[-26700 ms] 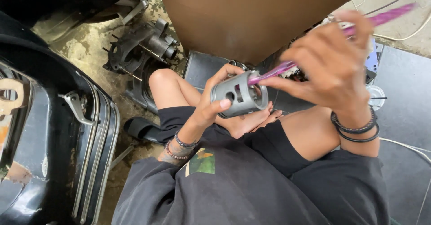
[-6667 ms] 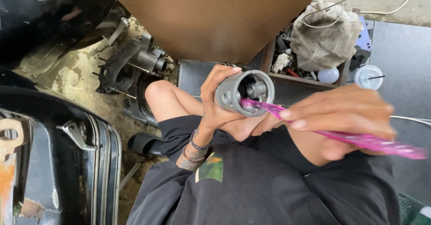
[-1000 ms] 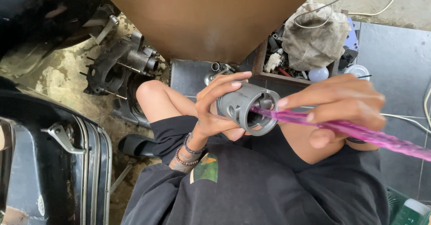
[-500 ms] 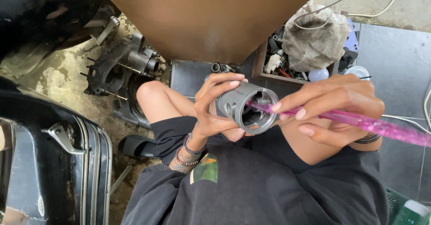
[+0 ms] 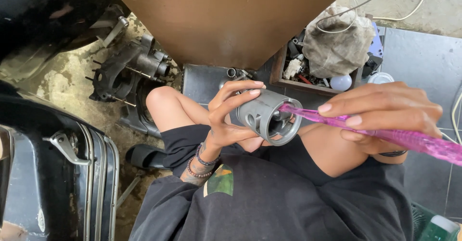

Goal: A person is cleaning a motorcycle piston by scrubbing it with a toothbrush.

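- A dark vehicle body panel (image 5: 53,173) is seen well to the left of the left hand, with a metal latch on it.
- A large brown board (image 5: 231,19) is positioned above both hands, beyond the knees.
- A dark engine casing (image 5: 127,70) lies on the ground up and to the left of the left hand, well apart from it.
- An open parts box (image 5: 308,75), covered in part by a grey rag (image 5: 337,44), sits above the gap between the hands.
- The grey metal cylinder (image 5: 264,116) is held over the lap, its open mouth turned toward the right hand.
- The left hand (image 5: 231,113) is closed around the cylinder's side, fingers over the top and thumb beneath.
- The right hand (image 5: 385,118) is closed on the pink translucent handle (image 5: 385,137) of a slender tool, pinched between fingers and thumb.
- Compared with half a second ago, the cylinder is gripped the same way, while the handle is now angled lower and its tip is seated further inside the bore, against the inner wall. It is judged that the inside of the cylinder is being worked along, not merely approached.
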